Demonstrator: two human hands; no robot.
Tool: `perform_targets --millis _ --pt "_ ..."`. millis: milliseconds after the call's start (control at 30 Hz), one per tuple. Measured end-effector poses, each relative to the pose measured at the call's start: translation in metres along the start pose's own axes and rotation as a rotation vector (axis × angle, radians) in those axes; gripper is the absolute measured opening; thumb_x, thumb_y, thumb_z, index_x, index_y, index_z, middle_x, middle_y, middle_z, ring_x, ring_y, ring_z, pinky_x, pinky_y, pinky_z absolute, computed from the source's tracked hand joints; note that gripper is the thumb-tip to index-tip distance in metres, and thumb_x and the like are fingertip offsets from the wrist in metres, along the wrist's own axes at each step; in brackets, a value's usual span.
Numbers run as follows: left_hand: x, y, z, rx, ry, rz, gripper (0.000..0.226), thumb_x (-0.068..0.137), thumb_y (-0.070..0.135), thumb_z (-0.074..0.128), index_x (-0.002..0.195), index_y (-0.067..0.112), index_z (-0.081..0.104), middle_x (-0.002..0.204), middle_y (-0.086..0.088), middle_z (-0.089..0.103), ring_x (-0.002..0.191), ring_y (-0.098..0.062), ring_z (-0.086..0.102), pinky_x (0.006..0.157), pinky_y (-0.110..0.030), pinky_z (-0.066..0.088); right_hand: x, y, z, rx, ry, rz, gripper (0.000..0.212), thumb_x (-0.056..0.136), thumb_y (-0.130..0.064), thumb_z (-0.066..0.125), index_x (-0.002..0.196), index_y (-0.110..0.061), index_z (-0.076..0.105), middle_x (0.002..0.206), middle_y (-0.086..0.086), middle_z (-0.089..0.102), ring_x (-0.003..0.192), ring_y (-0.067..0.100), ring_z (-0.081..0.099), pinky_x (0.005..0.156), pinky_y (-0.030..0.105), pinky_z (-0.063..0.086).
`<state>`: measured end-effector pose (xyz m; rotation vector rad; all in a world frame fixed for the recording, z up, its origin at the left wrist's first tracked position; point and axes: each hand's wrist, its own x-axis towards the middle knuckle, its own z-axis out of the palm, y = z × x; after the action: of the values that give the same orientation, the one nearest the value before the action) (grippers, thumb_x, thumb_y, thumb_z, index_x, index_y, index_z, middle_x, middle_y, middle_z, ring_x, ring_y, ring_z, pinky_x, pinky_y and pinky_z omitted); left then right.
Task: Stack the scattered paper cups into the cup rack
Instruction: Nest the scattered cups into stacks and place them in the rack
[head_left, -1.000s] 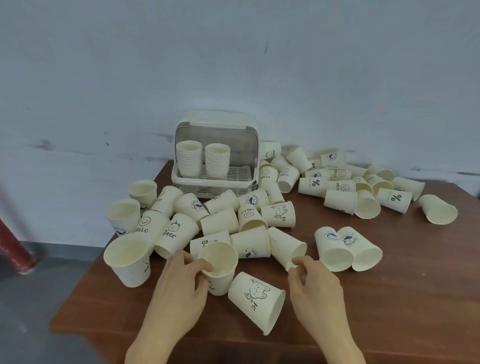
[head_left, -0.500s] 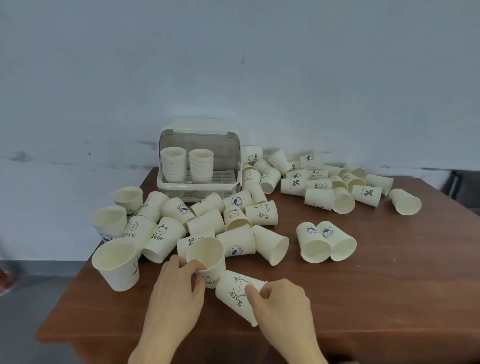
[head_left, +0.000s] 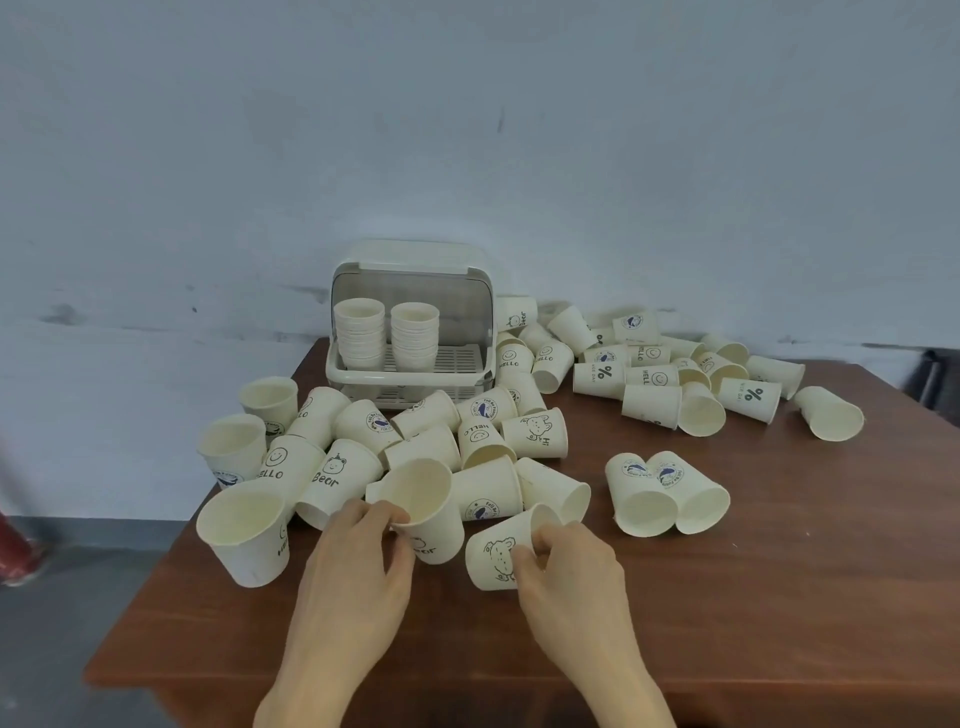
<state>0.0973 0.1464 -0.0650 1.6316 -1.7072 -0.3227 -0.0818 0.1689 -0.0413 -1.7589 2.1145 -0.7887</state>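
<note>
Several cream paper cups lie scattered over the brown table (head_left: 779, 597). My left hand (head_left: 358, 566) grips an upright "Bear" cup (head_left: 431, 504) by its rim and side. My right hand (head_left: 566, 571) holds a cup with a bear drawing (head_left: 493, 556), tipped on its side with its mouth pointing away to the right. The cup rack (head_left: 410, 322), a white box with its lid raised, stands at the back by the wall and holds two stacks of cups (head_left: 387, 335).
A pile of cups (head_left: 675, 374) fills the back right of the table. Two cups (head_left: 665, 493) lie side by side to the right of my hands. An upright cup (head_left: 244, 530) stands at the left edge. The floor drops off on the left.
My right hand moved left from the table onto the bear cup, took hold of it and turned it. My left hand kept its grip on the upright cup.
</note>
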Motion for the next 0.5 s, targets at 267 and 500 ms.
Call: perform_targets --millis 267,500 --pt "0.029 0.016 -0.015 0.003 0.058 0.108 0.012 0.092 0.030 0.053 0.102 0.029 0.060 0.092 0.016 0.051 0.091 -0.008 0.049 0.071 -0.027 0.042 0.026 -0.015 -0.020 -0.100 0.016 -0.181 0.036 0.096 -0.028 0.043 0.063 -0.025 0.030 0.077 -0.008 0.038 0.079 0.021 0.044 0.073 0.031 0.035" --pt "0.058 0.017 -0.028 -0.052 0.207 0.126 0.009 0.088 0.031 0.063 0.095 0.029 0.069 0.083 0.014 0.056 0.081 -0.009 0.054 0.069 -0.033 0.047 0.083 -0.027 -0.017 -0.192 0.197 -0.490 0.013 0.090 -0.018 0.060 0.078 -0.016 0.061 0.085 -0.002 0.050 0.085 0.020 0.041 0.080 0.030 0.032"
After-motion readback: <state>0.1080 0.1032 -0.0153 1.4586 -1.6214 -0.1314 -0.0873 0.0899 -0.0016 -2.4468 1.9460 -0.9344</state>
